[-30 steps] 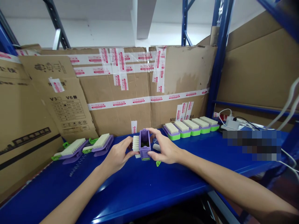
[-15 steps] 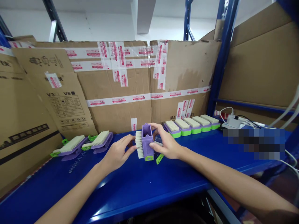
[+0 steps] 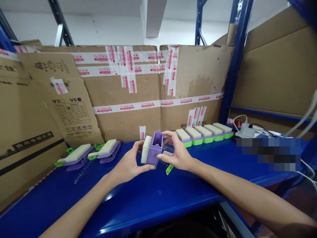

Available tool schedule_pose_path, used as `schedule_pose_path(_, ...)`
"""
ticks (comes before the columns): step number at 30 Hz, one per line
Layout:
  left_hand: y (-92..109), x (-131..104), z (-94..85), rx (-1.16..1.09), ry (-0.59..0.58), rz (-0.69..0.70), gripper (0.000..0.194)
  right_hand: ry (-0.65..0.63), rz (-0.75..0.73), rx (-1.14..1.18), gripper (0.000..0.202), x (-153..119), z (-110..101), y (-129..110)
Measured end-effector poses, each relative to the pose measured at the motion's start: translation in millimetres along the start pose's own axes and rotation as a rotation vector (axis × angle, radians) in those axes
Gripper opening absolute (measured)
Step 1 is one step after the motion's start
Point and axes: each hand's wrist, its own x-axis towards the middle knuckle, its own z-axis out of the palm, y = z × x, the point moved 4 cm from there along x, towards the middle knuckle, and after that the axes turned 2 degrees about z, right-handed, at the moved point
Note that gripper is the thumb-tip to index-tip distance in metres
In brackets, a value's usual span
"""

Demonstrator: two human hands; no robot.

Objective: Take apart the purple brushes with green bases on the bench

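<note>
A purple brush head (image 3: 154,152) with cream bristles is held above the blue table, tilted, its bristles facing left and its hollow end facing up toward me. My right hand (image 3: 178,151) grips its right side, thumb on the near face. My left hand (image 3: 131,162) reaches around the bristle side, its thumb at the green lower end and its fingers partly hidden behind the brush. Just under my right hand lies a green-ended part (image 3: 169,169) with a pale section, partly covered by the fingers.
Several brush heads with green bases (image 3: 205,135) stand in a row at the back right. Two brushes with green handles (image 3: 78,153) lie at the left, near a loose spring (image 3: 80,173). Cardboard (image 3: 128,122) walls the back; cables and a white plug (image 3: 247,128) lie right.
The brush head has tilted, its lower end swinging left. My left hand has moved right and its thumb has come onto the brush's lower end; the right hand keeps its grip.
</note>
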Motion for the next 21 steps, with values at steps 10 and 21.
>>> schedule_pose_path(10, 16.8, 2.4, 3.0, -0.109, 0.014, 0.012, 0.076, -0.061, -0.042, -0.048, 0.075, -1.7, 3.9, 3.9)
schedule_pose_path(21, 7.2, 3.0, -7.2, -0.188, 0.181, -0.033, 0.068, -0.177, -0.068, -0.181, 0.087, 0.5, 6.2, -0.6)
